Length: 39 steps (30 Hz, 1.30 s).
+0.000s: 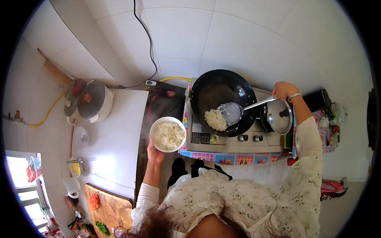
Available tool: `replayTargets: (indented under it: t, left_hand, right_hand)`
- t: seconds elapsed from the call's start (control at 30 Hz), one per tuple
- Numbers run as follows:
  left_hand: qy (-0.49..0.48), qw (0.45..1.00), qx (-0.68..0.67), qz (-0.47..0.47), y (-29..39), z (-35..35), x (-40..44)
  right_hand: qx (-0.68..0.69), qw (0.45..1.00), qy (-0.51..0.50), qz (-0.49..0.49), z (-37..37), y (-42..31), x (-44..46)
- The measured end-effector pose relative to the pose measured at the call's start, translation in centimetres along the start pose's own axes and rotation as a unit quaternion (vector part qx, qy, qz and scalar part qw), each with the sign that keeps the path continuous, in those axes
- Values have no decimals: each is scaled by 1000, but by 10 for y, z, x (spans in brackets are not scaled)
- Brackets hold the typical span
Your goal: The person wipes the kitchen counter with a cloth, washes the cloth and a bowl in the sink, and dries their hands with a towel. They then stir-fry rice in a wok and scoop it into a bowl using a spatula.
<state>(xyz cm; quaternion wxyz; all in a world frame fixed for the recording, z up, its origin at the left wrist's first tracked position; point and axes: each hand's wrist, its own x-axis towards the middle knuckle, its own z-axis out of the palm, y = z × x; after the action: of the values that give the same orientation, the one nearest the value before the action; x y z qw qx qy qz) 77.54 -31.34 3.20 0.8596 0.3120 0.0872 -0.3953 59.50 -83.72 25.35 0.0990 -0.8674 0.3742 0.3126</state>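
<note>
My left hand (156,150) holds a white bowl (168,134) of cooked rice from below, just left of the stove. In my right hand (285,90) is the handle of a metal spatula (232,112), reaching in from the right over the wok's rim. The black wok (220,85) sits on the stove. A clump of rice (216,119) lies in its lower left part, and the spatula's blade touches the clump's right side. A few grains stick to the wok's wall.
A lidded pot (279,116) stands right of the wok on the gas stove (230,146). On the left counter (115,131) are a white electric pot (95,101) and small dishes. A cutting board (113,208) holds chopped red and green pieces.
</note>
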Motion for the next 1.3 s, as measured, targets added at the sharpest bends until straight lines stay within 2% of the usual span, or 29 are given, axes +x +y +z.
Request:
replayTargets:
  t: [0.13,0.17,0.27,0.4,0.5,0.7,0.8,1.0,1.3]
  left_hand:
    - [-9,1000,-3,-19,-7,2,14]
    - [-13,1000,8,-18,-8,3,17]
    - [-27,1000,9,-14,-8,15,22]
    - [-31,999,18,-7,-5,28,28]
    - [-30,999,28,-9,-4,29,39]
    - [-53,998,18,-21,-4,32,53]
    - [-57,998,26,-27,-6,32,56]
    - [-50,997,34,-45,-13,26,63]
    - [-24,998,28,-59,-19,16,73]
  right_hand:
    - [46,997,-27,-56,30,-8,37]
    - [0,997,-33,-70,37,-14,44]
    - [16,984,141,-105,66,-30,51]
    - [25,967,232,-104,67,-40,45]
    - [-56,942,307,-125,59,-51,38]
    - [-84,825,473,-298,28,-66,31]
    - [-100,806,481,-329,11,-82,24]
    - [-114,839,424,-321,-6,-101,6]
    - [-83,851,426,-296,1,-98,8]
